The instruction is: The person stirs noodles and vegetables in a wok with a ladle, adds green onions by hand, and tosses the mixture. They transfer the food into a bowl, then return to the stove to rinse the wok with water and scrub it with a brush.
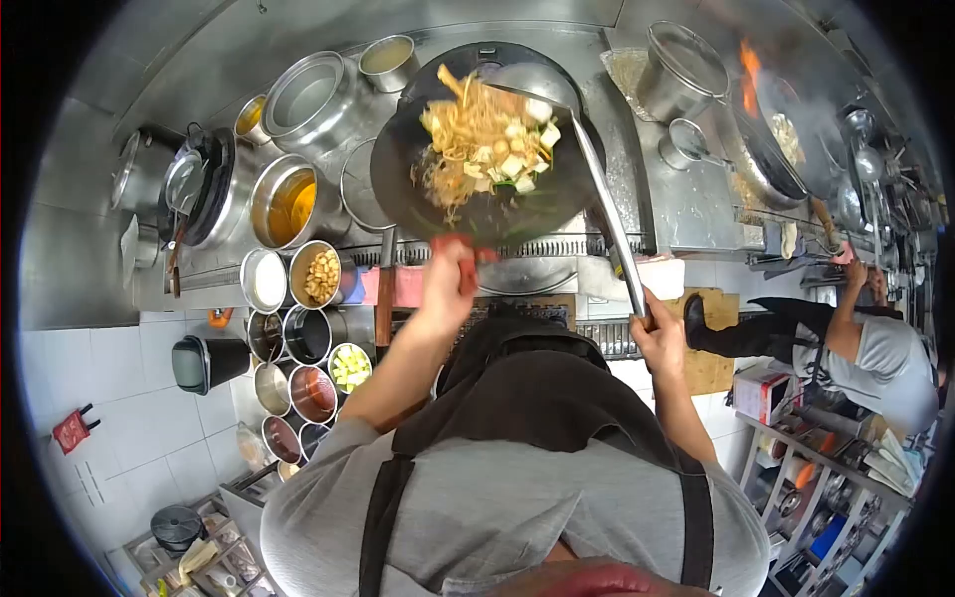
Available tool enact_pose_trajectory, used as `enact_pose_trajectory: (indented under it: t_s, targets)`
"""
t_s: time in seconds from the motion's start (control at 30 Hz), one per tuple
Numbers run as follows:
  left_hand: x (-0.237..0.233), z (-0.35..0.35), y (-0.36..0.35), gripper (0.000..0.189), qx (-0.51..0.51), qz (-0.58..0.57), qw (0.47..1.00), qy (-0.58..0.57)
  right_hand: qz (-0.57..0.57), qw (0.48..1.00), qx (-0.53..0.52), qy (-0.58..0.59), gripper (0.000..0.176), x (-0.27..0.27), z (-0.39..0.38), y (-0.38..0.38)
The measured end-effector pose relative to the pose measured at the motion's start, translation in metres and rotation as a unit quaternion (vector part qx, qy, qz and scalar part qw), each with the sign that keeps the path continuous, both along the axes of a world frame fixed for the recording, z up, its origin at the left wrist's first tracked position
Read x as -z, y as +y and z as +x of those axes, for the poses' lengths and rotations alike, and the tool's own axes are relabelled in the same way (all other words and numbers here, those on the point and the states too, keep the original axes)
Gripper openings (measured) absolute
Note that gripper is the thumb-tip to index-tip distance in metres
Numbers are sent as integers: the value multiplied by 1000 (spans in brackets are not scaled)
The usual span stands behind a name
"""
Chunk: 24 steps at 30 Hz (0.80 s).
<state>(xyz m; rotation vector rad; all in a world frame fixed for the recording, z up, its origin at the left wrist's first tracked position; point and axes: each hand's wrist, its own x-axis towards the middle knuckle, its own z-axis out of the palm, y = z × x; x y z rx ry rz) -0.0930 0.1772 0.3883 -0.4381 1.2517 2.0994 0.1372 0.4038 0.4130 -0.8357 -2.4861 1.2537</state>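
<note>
A dark wok [398, 174] is tilted over the stove, with noodles [477, 124] and pale chunks [512, 164] piled in it, partly blurred. My left hand [453, 284] is closed round a red cloth [468, 261] at the wok's near edge. In my right hand [660, 336] is the lower end of a long metal-handled ladle [607, 204]. The handle slants up and left to the wok's far right side, where the ladle's head is partly hidden by the food.
Left of the wok stand a pot of orange liquid [288, 207], a strainer [363, 189] and several containers of ingredients [321, 275]. At the right, a flame [750, 75] rises by another wok [761, 149], and a co-worker [865, 348] stands there.
</note>
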Motion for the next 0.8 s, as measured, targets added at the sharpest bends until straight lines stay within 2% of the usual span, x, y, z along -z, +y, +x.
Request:
enact_pose_trajectory:
  t_s: [0.07, 0.13, 0.2, 0.23, 0.27, 0.3, 0.33, 0.37, 0.4, 0.43, 0.5, 0.53, 0.57, 0.6, 0.67, 0.77, 0.8]
  targets:
    - [4, -48, 19, 11, 17, 25, 999, 23, -18, 1000, 4, -10, 48, 4, -1, 2]
    - [23, -75, 37, 9, 32, 23, 999, 31, 7, 1000, -1, -3, 47, 24, -6, 8]
    - [42, -87, 47, 14, 6, -29, 999, -31, 9, 1000, 5, -6, 47, 27, -20, 3]
    - [83, -90, 37, 14, 15, -31, 999, -31, 7, 1000, 18, -12, 47, 30, -23, 1]
    - [140, -98, 23, 12, 58, 15, 998, -4, -23, 999, 22, 12, 48, 42, -24, 1]
    - [168, -100, 18, 27, 103, 61, 993, 23, -52, 998, 33, -10, 49, 38, -24, -2]
    - [132, -60, 15, 30, 47, 89, 993, 68, -34, 999, 37, -8, 50, 36, -17, -4]
    - [77, -12, 3, 33, -10, 121, 985, 120, -12, 999, 40, 1, 50, 34, -14, -5]
    - [51, 6, -10, 31, 11, 41, 997, 62, -3, 998, 49, 26, 51, 30, -8, -6]
    - [35, 16, -20, 30, 21, -42, 999, -4, -4, 997, 58, 42, 50, 41, 0, -4]
    - [19, -12, -10, 20, 14, 22, 997, 71, -17, 997, 71, -1, 49, 40, 10, -4]
    - [28, -42, -4, 14, -11, 95, 991, 99, -51, 996, 69, -15, 48, 38, 12, -2]
    - [22, -69, 7, 15, 4, 1, 999, 40, -30, 997, 69, -18, 47, 25, 4, -4]
    - [25, -83, 14, 7, 43, 4, 999, 26, -11, 998, 68, -9, 47, 30, 0, -1]
    - [65, -110, 24, 6, 79, 18, 997, 16, 14, 998, 62, -5, 46, 37, -8, 7]
    - [113, -101, 32, 6, 47, 14, 999, 4, 11, 998, 60, -31, 46, 36, -20, 3]
    - [96, -71, 20, 17, 80, 10, 996, 40, -2, 997, 67, -37, 47, 31, -20, -1]
